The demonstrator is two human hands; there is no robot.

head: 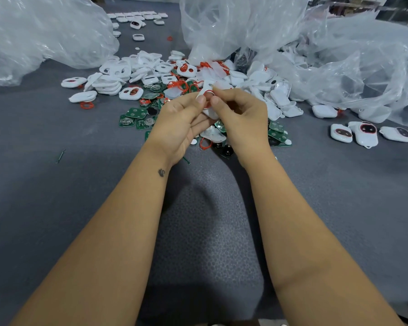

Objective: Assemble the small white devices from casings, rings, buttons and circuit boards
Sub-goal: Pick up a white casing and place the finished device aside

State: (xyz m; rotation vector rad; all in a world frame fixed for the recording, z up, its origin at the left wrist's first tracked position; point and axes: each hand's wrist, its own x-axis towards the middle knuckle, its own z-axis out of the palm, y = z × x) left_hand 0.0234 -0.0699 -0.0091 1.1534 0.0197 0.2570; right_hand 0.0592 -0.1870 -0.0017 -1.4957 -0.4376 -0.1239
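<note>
- At twelve o'clock above the worktop (57,208), left hand (179,123) grips a casing (210,112); right hand (240,114) pinches its red ring (207,92).
- Likely light, stiff, slippery casing: hold its edges.

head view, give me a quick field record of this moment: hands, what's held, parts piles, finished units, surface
left hand: holds a white casing from below
right hand: pinches at a red ring on the casing
stage: ring being fitted, judging by the grip
casing pile: loose white shells behind the hands
circuit boards: green, scattered under and left of the hands
units with rings fitted: three on the right
plastic bags: clear, at the back
surface: grey mat
</note>
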